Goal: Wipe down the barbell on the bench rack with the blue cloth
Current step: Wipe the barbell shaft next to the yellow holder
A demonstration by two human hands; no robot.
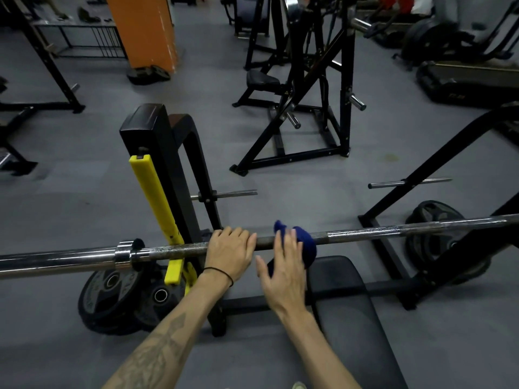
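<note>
Nearest the camera, two bare forearms reach forward over a black padded bench [351, 318] with a smooth, matte cover. The left hand [229, 255] wraps over the top of the barbell [179, 249], fingers curled down its far side in a firm grasp; a thin black band sits on that wrist. Just beside it, the right hand [283, 273] is blurred, its fingers spread and nearly straight, pressing the blue cloth [304, 244] against the bar. The cloth is bunched and soft-looking, draped over the shaft with a tuft poking up behind the fingers.

The barbell lies horizontally across the view, resting on the bench rack [157, 164]. Its shaft is dull, speckled steel with a rougher knurled stretch near the hands, and a shiny chrome collar [125, 251] to the left. The rack's left upright is black steel with a yellow plastic guard strip [153, 203] down its face.

Below the bar, round black weight plates [109, 296] lean at the upright's base, and another plate [438, 220] stands by the right frame. Farther off, on grey rubber flooring [84, 164], stand black tubular machines [309, 94] and an orange pillar [143, 29].
</note>
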